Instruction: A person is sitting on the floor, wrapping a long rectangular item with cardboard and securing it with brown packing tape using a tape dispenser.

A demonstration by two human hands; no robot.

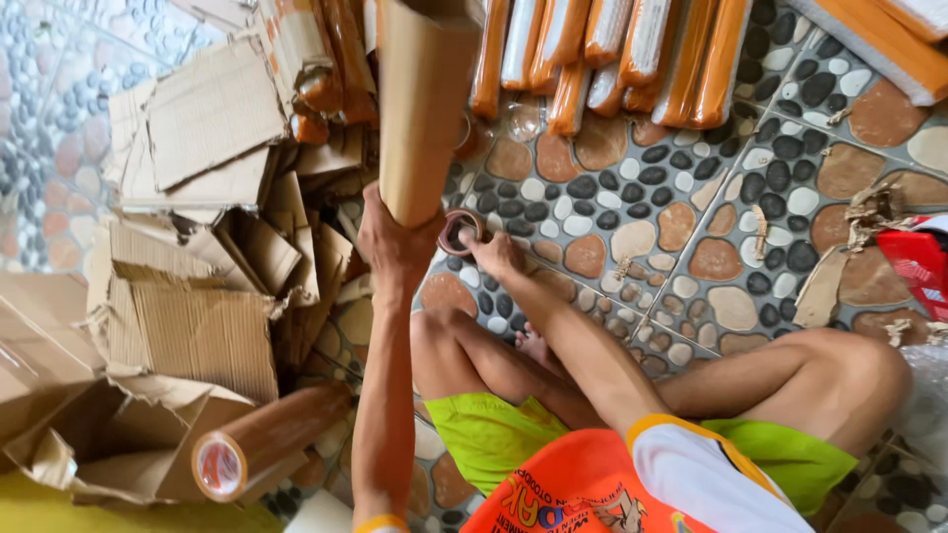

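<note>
Sitting cross-legged on the pebble-patterned floor [691, 247], I have the torn cardboard pile [207, 247] spread wide on my left, the biggest thing around me. Beyond my knees lies the row of wrapped orange-and-white packages [612, 49]; I count about nine in the near cluster, and at least one more at the top right corner, though the edge of view cuts them off.

My left hand [395, 242] is clenched around the lower end of a tall cardboard-wrapped parcel [425, 109], holding it upright just in front of me. One large roll of brown wrap [262, 449] lies on its side near my left elbow, and one red packet [918, 266] sits at the right edge.

My right hand [497, 252] grips a small roll of brown tape [459, 232] with the fingers hooked at its ring, held just beside the parcel's bottom corner, close to touching it.

As I judge it, the parcel is top-heavy and held only at its base by one hand, so it could tip toward the packages if my grip slackens. The tape could also stick crooked or fold onto itself, since the cardboard edge is loose and I have no spare hand to press it flat. Scraps of cardboard [869, 207] underfoot, several small ones, could catch in the sticky side.
</note>
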